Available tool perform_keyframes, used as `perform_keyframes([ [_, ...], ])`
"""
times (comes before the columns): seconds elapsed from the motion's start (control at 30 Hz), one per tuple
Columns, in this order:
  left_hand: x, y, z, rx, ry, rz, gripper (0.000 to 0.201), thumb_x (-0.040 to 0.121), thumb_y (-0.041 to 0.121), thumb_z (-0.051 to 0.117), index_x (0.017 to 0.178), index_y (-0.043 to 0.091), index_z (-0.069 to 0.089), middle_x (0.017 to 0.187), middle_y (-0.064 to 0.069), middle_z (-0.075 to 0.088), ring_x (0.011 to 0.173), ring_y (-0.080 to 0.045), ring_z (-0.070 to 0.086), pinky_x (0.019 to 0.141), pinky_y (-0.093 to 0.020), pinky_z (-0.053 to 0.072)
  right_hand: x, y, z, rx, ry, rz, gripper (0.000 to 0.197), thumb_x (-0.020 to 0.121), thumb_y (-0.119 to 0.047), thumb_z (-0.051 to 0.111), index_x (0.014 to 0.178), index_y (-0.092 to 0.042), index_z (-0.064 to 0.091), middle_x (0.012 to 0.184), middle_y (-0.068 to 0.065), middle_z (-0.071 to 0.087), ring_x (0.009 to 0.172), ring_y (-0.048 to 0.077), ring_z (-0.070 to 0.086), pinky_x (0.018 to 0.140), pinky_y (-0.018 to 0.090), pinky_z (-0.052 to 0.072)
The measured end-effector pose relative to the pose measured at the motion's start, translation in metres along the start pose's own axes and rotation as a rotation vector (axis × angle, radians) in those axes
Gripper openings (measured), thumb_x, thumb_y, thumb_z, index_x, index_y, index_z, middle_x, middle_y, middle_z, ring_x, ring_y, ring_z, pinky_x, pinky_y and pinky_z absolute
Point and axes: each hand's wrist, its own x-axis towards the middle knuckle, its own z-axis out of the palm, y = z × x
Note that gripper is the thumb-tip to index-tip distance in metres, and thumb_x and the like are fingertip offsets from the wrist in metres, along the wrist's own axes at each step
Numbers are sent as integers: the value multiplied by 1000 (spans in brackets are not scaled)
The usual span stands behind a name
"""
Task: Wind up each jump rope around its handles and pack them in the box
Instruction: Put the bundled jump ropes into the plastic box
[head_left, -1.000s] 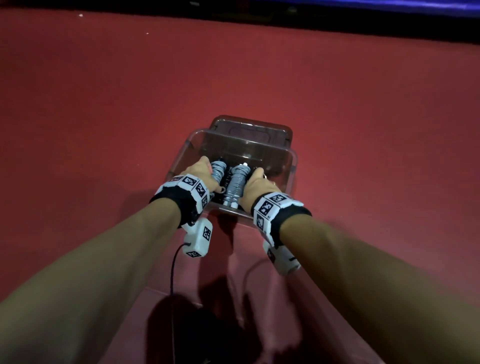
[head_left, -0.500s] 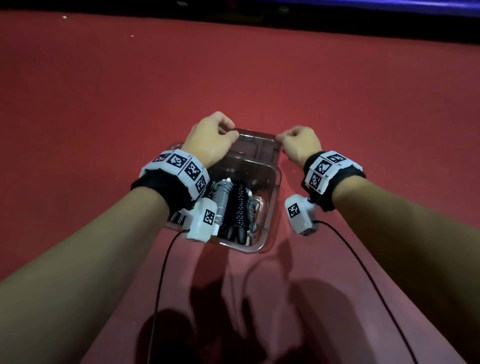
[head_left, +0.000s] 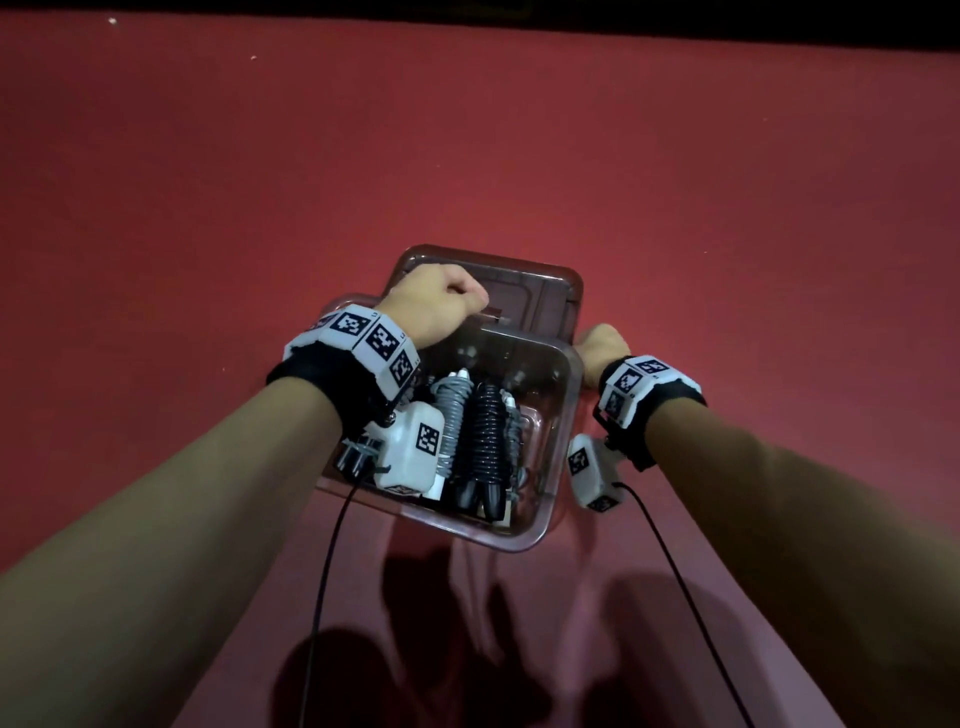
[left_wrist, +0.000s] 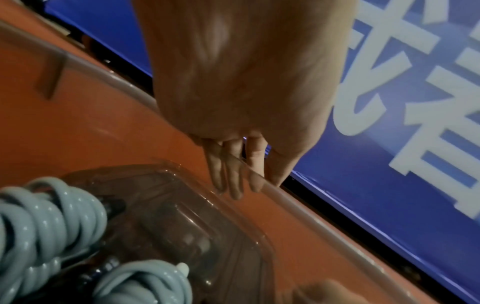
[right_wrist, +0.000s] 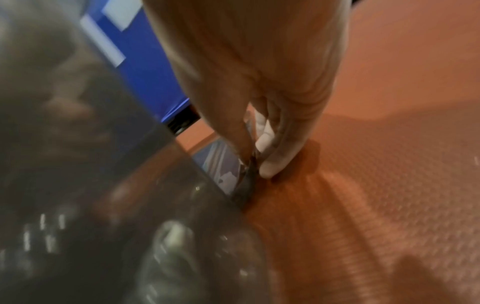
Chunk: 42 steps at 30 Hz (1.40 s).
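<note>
Clear plastic box (head_left: 540, 525) holds wound grey and black jump ropes (head_left: 470, 431); left hand (head_left: 434, 306) and right hand (head_left: 600, 348) pinch its hinged transparent lid (head_left: 550, 296), which likely closes next.

Both bare forearms reach forward, each wrist wrapped in a black band with white marker tiles and a small white camera unit hanging beneath. The left hand (head_left: 434, 301) is curled into a loose fist, knuckles up, its fingers (left_wrist: 228, 164) folded downward and pinching a thin clear edge. The right hand (head_left: 600, 347) sits lower and to the right, fingers (right_wrist: 275, 152) pinched tightly together, pointing down.
</note>
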Motion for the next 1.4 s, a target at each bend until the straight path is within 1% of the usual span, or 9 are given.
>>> perform_keyframes([
  [0.17,-3,3,-14,-455,141,-21,10,103,16,57,107,12,65,111,-10,74,96,-18,72,106,-34,50,-9,-3,-25,239,31,55,24,87,9,66,92,-14,61,90,11,69,61,26,67,55,38,62],
  [0.37,-15,7,-43,-868,358,-176,68,107,58,30,150,7,36,141,-16,55,100,-25,70,72,-40,59,-33,-11,-67,111,237,-372,31,79,4,70,94,-20,57,93,4,73,89,23,70,84,37,58],
  [0.6,-73,-12,-93,-1359,353,-257,108,92,77,44,160,4,5,137,-28,52,100,-37,73,82,-52,62,-83,3,-81,-6,371,-811,30,88,7,59,102,-19,60,114,1,71,107,23,67,100,40,51],
  [0.8,-90,-52,-96,-1118,301,-436,47,102,22,59,144,3,48,115,-14,71,68,-19,77,51,-30,59,-112,3,-72,1,430,-1060,34,78,19,58,101,-6,61,127,6,60,120,19,57,104,9,37],
  [0.93,-107,-64,-96,-1065,214,-481,26,107,16,47,128,1,53,114,-19,70,78,-28,78,52,-37,61,-110,-16,-60,454,220,-619,42,89,11,57,130,-3,57,128,13,62,105,22,68,93,38,59],
  [1.0,-115,-69,-99,-1026,224,-509,19,108,16,44,118,5,56,111,-15,71,84,-26,76,49,-38,61,-118,-24,-60,763,45,-422,43,92,19,36,127,5,57,113,19,66,78,20,71,70,32,62],
  [1.1,-120,-79,-99,-825,320,-526,19,104,16,48,116,10,62,106,-11,71,85,-26,71,46,-39,59,-127,-30,-57,864,-7,-348,30,95,5,41,114,3,64,102,17,69,82,24,69,75,32,60],
  [1.27,-129,-90,-83,-218,557,-469,14,95,25,70,96,12,72,108,-18,74,102,-37,70,94,-44,57,-129,-21,-30,292,152,-461,39,88,-18,78,125,-12,69,119,6,71,115,17,65,103,25,48],
  [1.4,-136,-99,-62,35,512,-449,22,100,27,65,109,9,73,115,-16,72,114,-37,64,94,-38,48,-135,-13,-21,93,261,-474,37,95,-20,66,131,-15,66,124,6,71,119,22,64,101,20,41],
])
